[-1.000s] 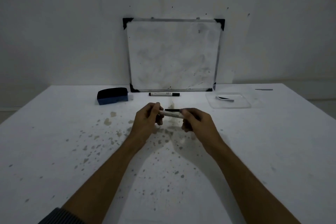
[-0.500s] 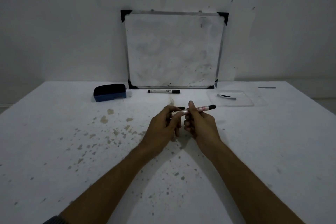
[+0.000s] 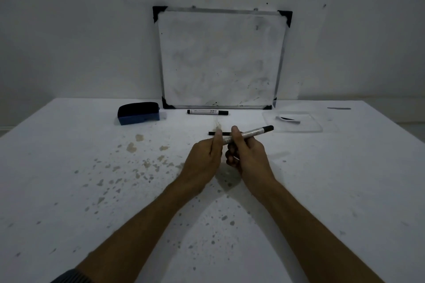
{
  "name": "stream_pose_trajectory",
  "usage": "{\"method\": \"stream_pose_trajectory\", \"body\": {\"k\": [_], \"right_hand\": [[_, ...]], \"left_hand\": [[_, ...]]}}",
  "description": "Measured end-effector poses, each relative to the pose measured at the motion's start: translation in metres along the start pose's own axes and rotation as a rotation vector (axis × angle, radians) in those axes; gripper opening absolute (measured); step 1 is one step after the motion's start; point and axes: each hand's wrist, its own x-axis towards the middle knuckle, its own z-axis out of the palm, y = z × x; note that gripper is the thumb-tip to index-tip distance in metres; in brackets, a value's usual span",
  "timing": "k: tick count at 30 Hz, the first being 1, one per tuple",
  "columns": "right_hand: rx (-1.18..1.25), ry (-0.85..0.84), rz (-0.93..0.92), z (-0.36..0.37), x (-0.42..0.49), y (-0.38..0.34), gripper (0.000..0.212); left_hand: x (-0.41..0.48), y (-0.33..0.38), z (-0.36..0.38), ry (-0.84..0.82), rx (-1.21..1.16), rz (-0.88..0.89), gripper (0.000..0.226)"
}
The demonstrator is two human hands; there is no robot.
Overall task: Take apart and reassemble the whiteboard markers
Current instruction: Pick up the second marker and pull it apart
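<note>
Both hands meet above the stained counter (image 3: 69, 167). The right hand (image 3: 249, 156) has its grip closed around a whiteboard marker (image 3: 250, 133), whose dark end angles up and to the right beyond the fingers. The left hand (image 3: 203, 158) pinches the marker's near end with its grip closed. A black cap (image 3: 212, 133) lies just beyond the left grip; a second marker (image 3: 207, 112) lies farther off.

Glossy plastic marker (image 3: 248, 133); matt, stained table (image 3: 69, 167); clear plastic tray (image 3: 315, 127).
</note>
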Motion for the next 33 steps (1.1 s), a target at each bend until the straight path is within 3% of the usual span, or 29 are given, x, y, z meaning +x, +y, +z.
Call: {"method": "stream_pose_trajectory", "body": {"k": [4, 7, 8, 10, 12, 16, 20, 24, 30, 33], "right_hand": [[-0.064, -0.049, -0.179, -0.003, 0.001, -0.002, 0.031], [-0.023, -0.07, -0.187, -0.007, 0.002, 0.0, 0.03], [-0.015, -0.064, -0.174, -0.008, 0.002, 0.0, 0.03], [-0.007, -0.043, -0.119, -0.007, 0.003, 0.001, 0.032], [-0.02, 0.007, -0.048, -0.005, 0.004, 0.002, 0.034], [-0.012, 0.12, 0.1, 0.003, 0.002, 0.004, 0.044], [-0.134, 0.147, 0.082, 0.005, 0.003, 0.008, 0.04], [-0.026, 0.083, 0.037, 0.009, 0.005, 0.008, 0.036], [-0.056, -0.068, -0.187, -0.003, 0.007, 0.005, 0.032], [-0.128, -0.044, -0.176, 0.0, 0.009, 0.004, 0.032]], "left_hand": [[0.005, 0.017, -0.003, -0.125, -0.364, -0.338, 0.057], [0.009, 0.024, -0.008, -0.218, -0.527, -0.425, 0.051], [0.007, 0.024, -0.009, -0.223, -0.473, -0.403, 0.051], [0.001, 0.016, -0.006, -0.121, -0.129, -0.252, 0.054], [-0.004, 0.007, -0.001, -0.008, 0.123, -0.076, 0.043], [-0.006, -0.002, 0.008, -0.067, 0.16, 0.097, 0.033], [-0.001, -0.005, 0.008, -0.034, 0.287, 0.184, 0.046], [0.008, 0.0, 0.011, 0.058, 0.036, -0.067, 0.066], [0.015, 0.013, -0.003, -0.263, -0.454, -0.377, 0.049], [0.011, 0.013, -0.005, -0.241, -0.444, -0.376, 0.055]]}}
